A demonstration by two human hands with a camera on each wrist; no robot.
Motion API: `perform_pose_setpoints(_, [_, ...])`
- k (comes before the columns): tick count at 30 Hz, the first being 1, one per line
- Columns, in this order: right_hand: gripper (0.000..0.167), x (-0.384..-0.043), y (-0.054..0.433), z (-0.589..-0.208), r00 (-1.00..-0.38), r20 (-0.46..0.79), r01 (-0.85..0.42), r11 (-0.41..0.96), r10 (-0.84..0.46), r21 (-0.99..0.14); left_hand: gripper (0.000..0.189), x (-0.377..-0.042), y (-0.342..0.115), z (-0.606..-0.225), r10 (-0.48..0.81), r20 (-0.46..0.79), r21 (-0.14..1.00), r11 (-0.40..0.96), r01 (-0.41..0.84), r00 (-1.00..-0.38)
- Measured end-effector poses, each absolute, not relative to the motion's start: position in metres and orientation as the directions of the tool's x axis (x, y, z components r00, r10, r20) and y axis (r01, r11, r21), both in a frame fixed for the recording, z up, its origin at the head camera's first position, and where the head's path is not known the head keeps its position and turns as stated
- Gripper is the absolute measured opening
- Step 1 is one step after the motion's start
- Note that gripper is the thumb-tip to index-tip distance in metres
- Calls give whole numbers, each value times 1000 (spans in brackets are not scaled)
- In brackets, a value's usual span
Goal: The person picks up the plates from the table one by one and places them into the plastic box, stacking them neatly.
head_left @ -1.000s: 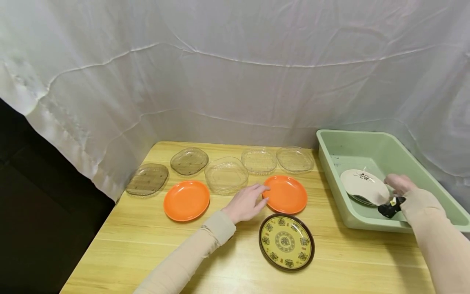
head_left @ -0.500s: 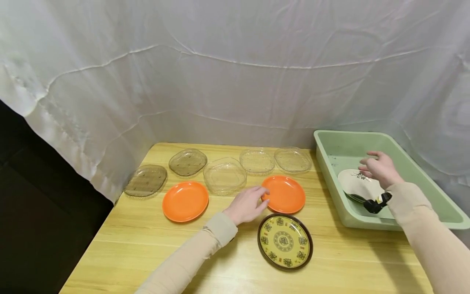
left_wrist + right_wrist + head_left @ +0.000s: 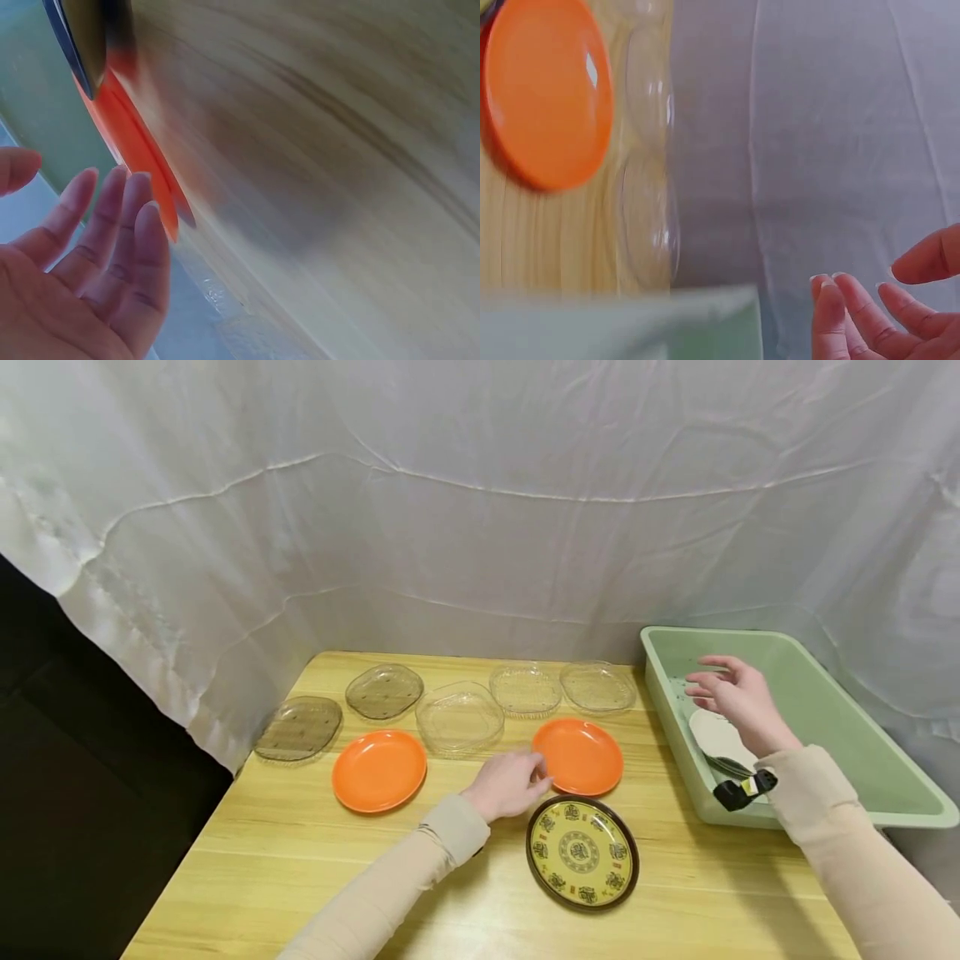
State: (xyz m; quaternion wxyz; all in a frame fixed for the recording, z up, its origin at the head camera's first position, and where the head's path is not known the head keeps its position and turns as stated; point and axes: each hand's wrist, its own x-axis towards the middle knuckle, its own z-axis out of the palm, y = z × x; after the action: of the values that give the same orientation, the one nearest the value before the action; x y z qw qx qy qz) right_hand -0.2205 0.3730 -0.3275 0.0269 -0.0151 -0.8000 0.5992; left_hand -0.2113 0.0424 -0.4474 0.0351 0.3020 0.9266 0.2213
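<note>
My left hand (image 3: pixel 510 785) hovers at the left edge of the right orange plate (image 3: pixel 579 756), its fingers loosely bent and holding nothing. In the left wrist view the fingertips overlap the rim of that orange plate (image 3: pixel 139 142). Just in front lies a yellow patterned plate (image 3: pixel 582 852) with a dark brown rim. My right hand (image 3: pixel 742 702) is raised over the left side of the green tub (image 3: pixel 847 710), fingers relaxed with nothing in them. Beneath it, partly hidden, a white plate (image 3: pixel 712 735) rests in the tub on a dark green-edged one.
Another orange plate (image 3: pixel 379 772) lies to the left. Along the back stand clear glass plates (image 3: pixel 460 718), several in all, with a smoky one (image 3: pixel 298 728) at the far left. A grey curtain (image 3: pixel 480 527) hangs behind the wooden table (image 3: pixel 247 860).
My right hand has lifted up out of the tub and moved left, uncovering its floor on the right. My left hand has shifted slightly, its fingers curling a little more.
</note>
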Motion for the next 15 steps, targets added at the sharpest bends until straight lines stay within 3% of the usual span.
perform_pose_setpoints(7, [25,-208,334,-332,-992,119,-124,119,-47,-985,24,-207,44,-448,557,18,429,746,510,-830])
perform_pose_setpoints(15, [26,-199,297,-345,-989,100,-112,116,-104,-987,34,-203,45,-449,512,-37,438,781,446,-858])
